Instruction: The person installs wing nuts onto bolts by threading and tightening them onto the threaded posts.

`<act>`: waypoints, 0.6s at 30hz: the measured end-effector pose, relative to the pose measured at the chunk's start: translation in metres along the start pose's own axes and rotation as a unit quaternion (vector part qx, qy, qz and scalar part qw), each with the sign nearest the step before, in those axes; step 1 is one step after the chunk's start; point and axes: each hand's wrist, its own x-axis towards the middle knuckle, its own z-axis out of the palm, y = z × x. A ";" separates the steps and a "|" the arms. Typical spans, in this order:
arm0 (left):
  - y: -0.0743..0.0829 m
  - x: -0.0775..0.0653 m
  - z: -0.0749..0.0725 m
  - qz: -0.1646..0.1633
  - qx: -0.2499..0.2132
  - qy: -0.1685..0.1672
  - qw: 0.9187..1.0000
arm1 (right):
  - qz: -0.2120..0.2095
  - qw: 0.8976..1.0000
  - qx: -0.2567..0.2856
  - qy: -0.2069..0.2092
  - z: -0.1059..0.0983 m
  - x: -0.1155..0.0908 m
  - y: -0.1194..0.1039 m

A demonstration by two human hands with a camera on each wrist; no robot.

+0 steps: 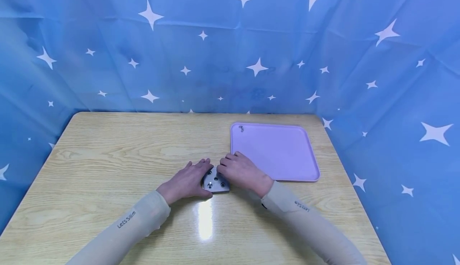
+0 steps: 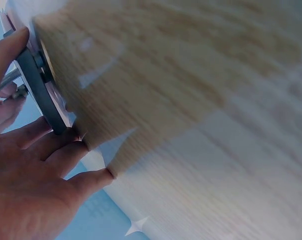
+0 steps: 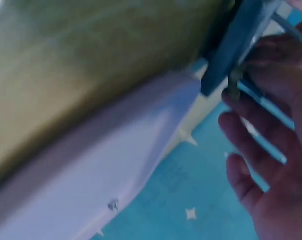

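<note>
On the table, a grey metal plate (image 1: pixel 216 180) with several holes lies between the two hands. My left hand (image 1: pixel 190 180) grips its left side, thumb at the near edge and fingers at the far edge. A threaded screw (image 2: pixel 10 77) stands up from the plate's face in the left wrist view. My right hand (image 1: pixel 242 172) is bent over the plate's far right corner. Its thumb and fingers pinch a small brass-coloured fastener (image 3: pixel 234 82) close against the plate; I cannot tell whether it is a nut or a screw.
A lilac tray (image 1: pixel 276 153) lies just beyond and right of my right hand. Small metal pieces (image 1: pixel 241 129) sit in its far left corner. The wood-grain table (image 1: pixel 118 149) ends at a blue star-patterned curtain (image 1: pixel 215 49) behind and at both sides.
</note>
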 end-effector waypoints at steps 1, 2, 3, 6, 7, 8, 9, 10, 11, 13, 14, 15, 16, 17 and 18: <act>0.000 0.000 0.001 0.000 0.001 0.001 1.000 | 0.009 1.000 -0.003 0.009 0.003 0.001 -0.003; 0.000 0.000 0.001 0.000 0.000 0.001 1.000 | 0.019 1.000 -0.005 0.019 0.005 0.002 -0.006; -0.001 -0.001 0.002 0.000 0.000 0.002 1.000 | 0.031 0.999 -0.005 0.031 0.008 0.002 -0.009; 0.000 -0.001 0.003 -0.001 -0.001 0.002 1.000 | 0.072 0.996 0.013 0.057 0.012 0.003 -0.016; 0.000 -0.001 0.003 -0.001 -0.002 0.002 1.000 | 0.084 0.994 0.022 0.064 0.013 0.003 -0.018; 0.000 -0.002 0.004 0.000 -0.002 0.003 1.000 | 0.096 0.993 0.033 0.068 0.013 0.003 -0.019; 0.000 -0.002 0.004 0.001 -0.002 0.004 1.000 | 0.105 0.991 0.042 0.069 0.013 0.003 -0.020; 0.001 -0.002 0.004 0.002 -0.002 0.005 1.000 | 0.110 0.991 0.053 0.061 0.011 0.002 -0.019; 0.001 -0.002 0.004 0.002 -0.002 0.006 1.000 | 0.107 0.991 0.059 0.051 0.010 0.001 -0.018; 0.001 -0.002 0.005 0.005 -0.002 0.008 1.000 | 0.087 0.993 0.077 0.020 0.005 -0.002 -0.013; 0.001 -0.002 0.005 0.007 -0.001 0.009 1.000 | 0.071 0.994 0.082 0.002 0.002 -0.003 -0.010; 0.001 -0.002 0.005 0.007 -0.002 0.009 1.000 | 0.052 0.995 0.084 -0.014 0.000 -0.005 -0.006; 0.001 -0.002 0.005 0.008 -0.002 0.010 1.000 | 0.032 0.995 0.088 -0.029 -0.003 -0.006 -0.003; 0.001 -0.002 0.004 0.010 -0.002 0.011 1.000 | 0.013 0.996 0.086 -0.036 -0.005 -0.008 0.000; 0.001 -0.002 0.004 0.011 -0.002 0.012 1.000 | -0.002 0.996 0.083 -0.041 -0.007 -0.009 0.002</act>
